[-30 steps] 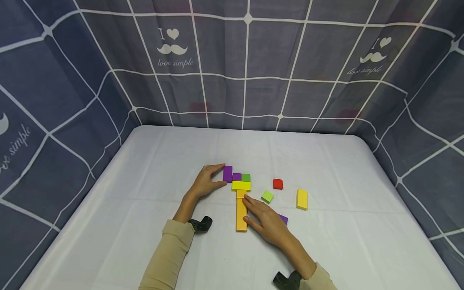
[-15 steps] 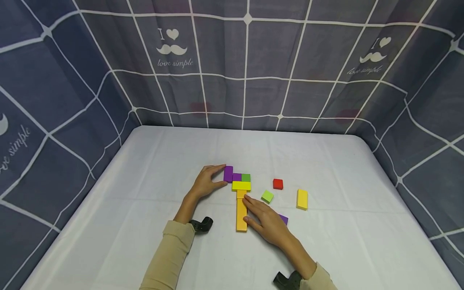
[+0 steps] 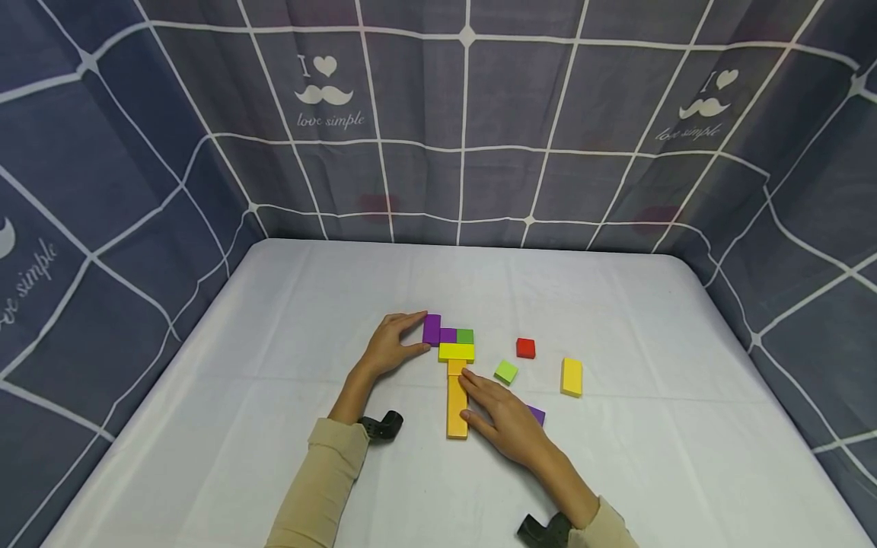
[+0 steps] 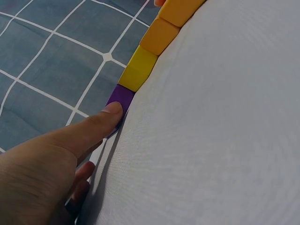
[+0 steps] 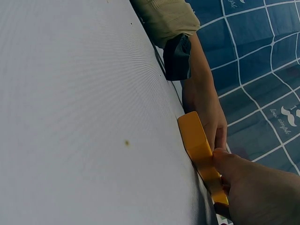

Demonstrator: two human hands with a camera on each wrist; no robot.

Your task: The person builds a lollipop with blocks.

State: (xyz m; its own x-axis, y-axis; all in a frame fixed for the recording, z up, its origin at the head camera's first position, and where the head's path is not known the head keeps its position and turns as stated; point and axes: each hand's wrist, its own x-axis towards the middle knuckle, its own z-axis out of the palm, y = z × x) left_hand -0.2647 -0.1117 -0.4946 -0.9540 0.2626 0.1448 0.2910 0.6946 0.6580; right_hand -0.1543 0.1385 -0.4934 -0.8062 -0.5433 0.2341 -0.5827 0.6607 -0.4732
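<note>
My left hand (image 3: 392,344) pinches an upright-lying purple block (image 3: 432,330) between the thumb at its near end and a finger at its far end. Beside it lie a small purple block (image 3: 448,336) and a green block (image 3: 465,336), above a yellow block (image 3: 456,353). Below that run a small orange block (image 3: 456,367) and a long orange block (image 3: 457,415), forming a stem. Straight fingers of my right hand (image 3: 503,418) touch the stem's right side. The right wrist view shows the right thumb (image 5: 227,161) against the orange block (image 5: 194,136).
Loose on the white table (image 3: 651,472) to the right are a red block (image 3: 525,348), a lime-green block (image 3: 505,371) and a yellow block (image 3: 572,377). Another purple block (image 3: 537,414) is partly hidden behind the right hand. Dark grid-patterned curtains (image 3: 425,183) enclose the table.
My left hand has nudged the larger purple block very slightly right, against the small purple one. My right hand stays nearly still.
</note>
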